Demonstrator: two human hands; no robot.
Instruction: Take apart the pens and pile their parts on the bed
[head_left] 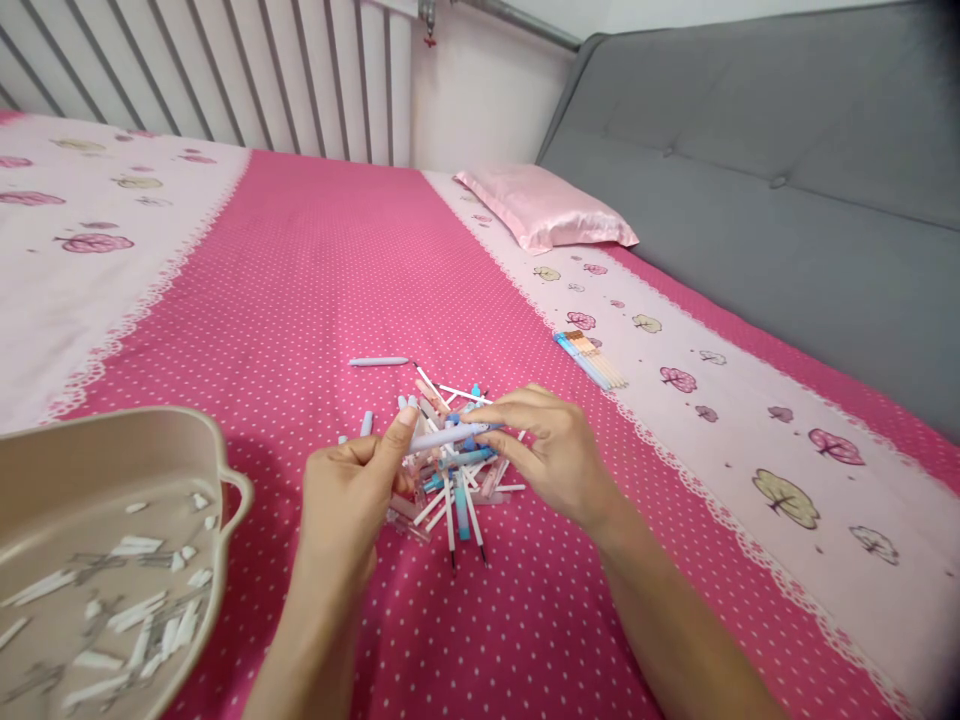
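Between my two hands a pale lavender pen (444, 437) is held nearly level. My left hand (356, 490) pinches its left end between thumb and fingers. The fingers of my right hand (551, 455) close on its right end, where a small bluish part shows; the exact tip is hard to make out. Directly beneath lies a loose heap of pen parts: blue and pink barrels and caps, and white refills (450, 515) with dark tips. Part of the heap is hidden by my hands. Just beyond it rests a single lavender pen barrel (379, 361).
A beige plastic basin (223, 440) with small white and clear pieces stands at the left. Several blue and peach pens (590, 360) lie in a row to the right. A pink pillow (544, 205) is farther back, by the grey headboard (750, 150).
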